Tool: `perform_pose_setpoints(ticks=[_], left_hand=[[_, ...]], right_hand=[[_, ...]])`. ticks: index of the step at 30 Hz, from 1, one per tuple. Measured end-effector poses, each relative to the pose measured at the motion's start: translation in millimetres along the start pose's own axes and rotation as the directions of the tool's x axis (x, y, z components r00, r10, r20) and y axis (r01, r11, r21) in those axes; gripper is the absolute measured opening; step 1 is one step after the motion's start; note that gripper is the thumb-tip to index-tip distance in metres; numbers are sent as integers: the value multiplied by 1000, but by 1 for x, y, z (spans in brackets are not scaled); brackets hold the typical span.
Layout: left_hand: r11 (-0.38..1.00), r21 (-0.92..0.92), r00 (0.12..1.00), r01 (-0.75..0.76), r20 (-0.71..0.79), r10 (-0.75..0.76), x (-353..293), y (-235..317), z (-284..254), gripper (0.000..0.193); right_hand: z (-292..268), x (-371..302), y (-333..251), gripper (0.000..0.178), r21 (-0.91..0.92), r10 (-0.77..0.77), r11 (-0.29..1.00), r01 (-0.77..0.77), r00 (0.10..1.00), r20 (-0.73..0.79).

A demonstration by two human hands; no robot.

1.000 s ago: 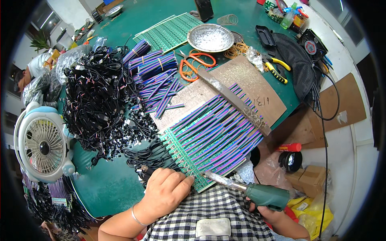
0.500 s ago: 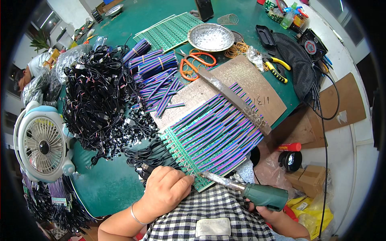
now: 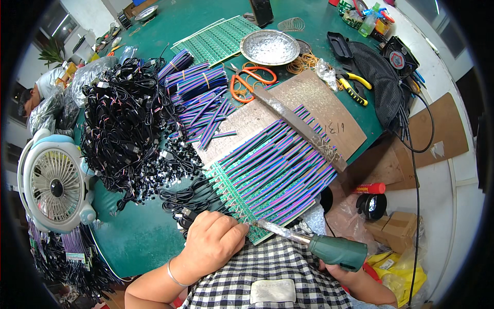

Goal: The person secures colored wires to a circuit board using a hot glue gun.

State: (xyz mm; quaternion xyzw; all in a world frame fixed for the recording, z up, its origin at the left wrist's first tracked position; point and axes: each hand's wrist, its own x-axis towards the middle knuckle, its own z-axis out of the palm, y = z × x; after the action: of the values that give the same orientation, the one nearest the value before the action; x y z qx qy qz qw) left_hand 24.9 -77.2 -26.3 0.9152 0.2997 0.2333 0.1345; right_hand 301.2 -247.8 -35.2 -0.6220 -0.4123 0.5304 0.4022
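My right hand (image 3: 337, 271) is wrapped round the green handle of a soldering iron (image 3: 337, 252), its metal tip resting at the near corner of a green circuit board panel (image 3: 234, 201). My left hand (image 3: 213, 243) is closed in a pinch at that corner, close to the tip; what its fingers hold is hidden. Rows of purple, blue and black ribbon wires (image 3: 278, 177) run across the panel, and a metal bar (image 3: 301, 129) lies over their far ends. Panel and bar lie on a wooden board (image 3: 319, 98). Coiled black cables (image 3: 188, 198) lie beside my left hand.
Left are a heap of black cables (image 3: 121, 118), bundled ribbon wires (image 3: 200, 85) and a white fan (image 3: 54, 183). Beyond the board are orange-handled scissors (image 3: 236, 85), a metal bowl (image 3: 270, 47), yellow-black pliers (image 3: 355, 90) and more panels (image 3: 216, 38). Another person (image 3: 41, 92) is at far left.
The iron and my right hand have shifted very slightly left. My left hand has barely moved, still pinched at the panel's corner.
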Motion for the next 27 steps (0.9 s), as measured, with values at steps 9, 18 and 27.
perform_pose_setpoints(ticks=[9, 18, 27], left_hand=[[1000, 3, 1000, 9, 15, -9, -1, 1, -1, 30], [999, 44, 1000, -5, 21, 4, 0, 2, -1, 25], [998, 64, 999, -23, 34, 21, -3, 10, 1, 24]], right_hand=[[-9, -4, 6, 40, 234, -26, 972, 11, 998, 63], [-9, -3, 0, 36, 195, -96, 978, 74, 990, 107], [-10, -4, 8, 24, 197, 14, 980, -26, 998, 63]])
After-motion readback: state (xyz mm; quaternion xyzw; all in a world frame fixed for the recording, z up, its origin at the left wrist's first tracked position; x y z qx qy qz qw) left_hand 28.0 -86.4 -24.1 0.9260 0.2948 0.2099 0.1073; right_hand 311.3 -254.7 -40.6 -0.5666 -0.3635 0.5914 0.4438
